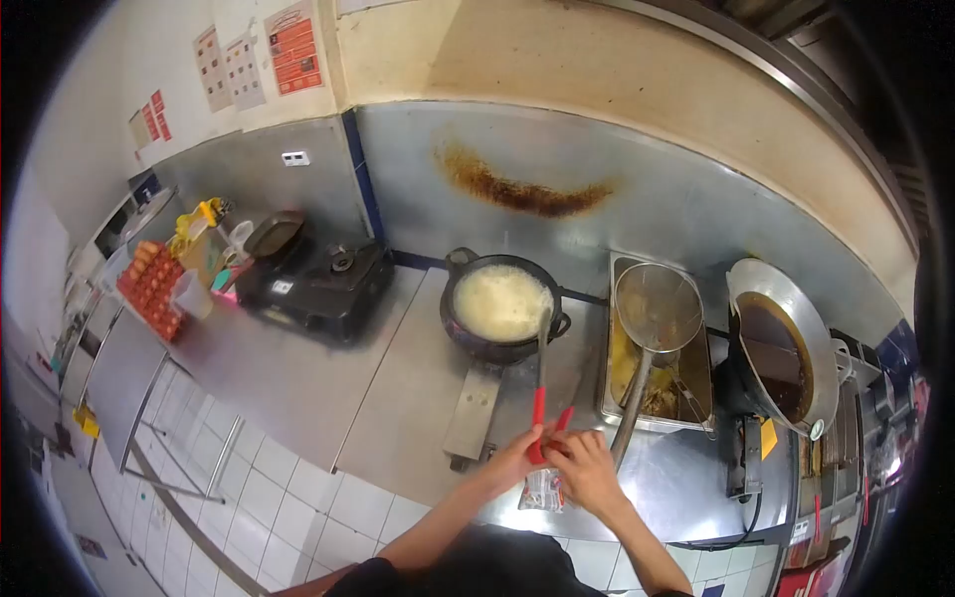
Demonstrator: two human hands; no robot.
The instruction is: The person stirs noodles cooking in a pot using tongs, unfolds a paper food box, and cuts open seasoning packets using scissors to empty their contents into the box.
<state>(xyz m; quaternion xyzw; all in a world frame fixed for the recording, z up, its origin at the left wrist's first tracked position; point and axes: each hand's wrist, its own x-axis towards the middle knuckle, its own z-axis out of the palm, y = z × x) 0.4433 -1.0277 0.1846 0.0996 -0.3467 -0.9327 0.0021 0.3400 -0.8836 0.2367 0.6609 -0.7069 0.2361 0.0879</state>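
My left hand [515,464] is closed round the red grip of a long metal utensil [541,368], whose far end reaches the rim of a dark pot [460,336]. A second red grip [565,418] with a thin metal bar stands close beside it; I cannot tell whether the two are joined. My right hand [587,473], fingers bent, meets the left at the red grip. Pale, foamy, bubbling liquid [502,301] fills the pot. Just below my hands is a clear printed plastic packet [542,492]; whether it is held or lying there is unclear.
A large strainer [659,308] lies across a metal tray [604,388] of oil and fried bits. Right of it stands a wide pan [831,343] of dark oil. To the left are a black stove [318,289], egg trays [149,289] and a metal table [119,388].
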